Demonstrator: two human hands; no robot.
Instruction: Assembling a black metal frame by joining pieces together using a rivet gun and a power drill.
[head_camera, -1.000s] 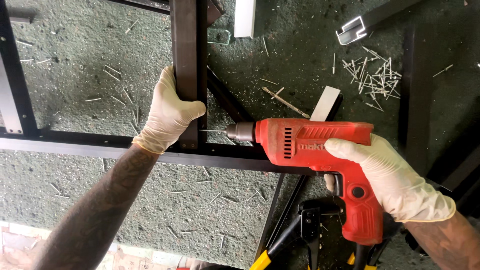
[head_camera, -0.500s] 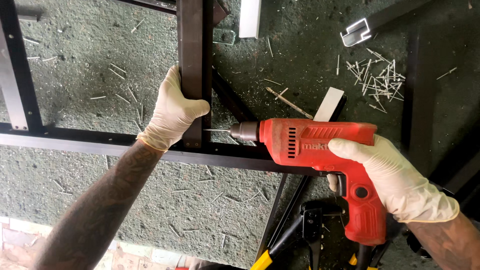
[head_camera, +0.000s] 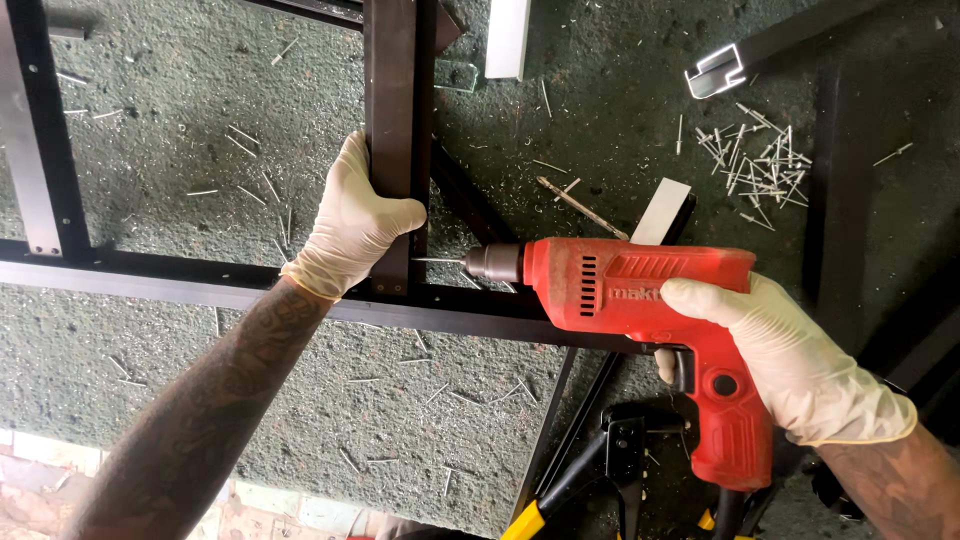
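Left hand (head_camera: 352, 228) in a pale glove, closed around dark upright frame bar (head_camera: 398, 140), right hand (head_camera: 790, 355) gripping red electric drill (head_camera: 655, 320) to its right, drill bit (head_camera: 437, 260) touching the bar's side, loose rivets (head_camera: 755, 160) scattered far right on green floor (head_camera: 180, 130).

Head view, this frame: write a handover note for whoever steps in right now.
Left hand: gloved, gripping the upright dark metal bar where it meets the horizontal rail.
Right hand: gloved, holding the red drill by its grip; drill bit tip against the bar's side.
Loose rivets lie on the floor; a yellow-handled tool lies below.
Done: bar positioned, drill lined up.
Left: hole depth cannot be judged; joint shows no fastener.
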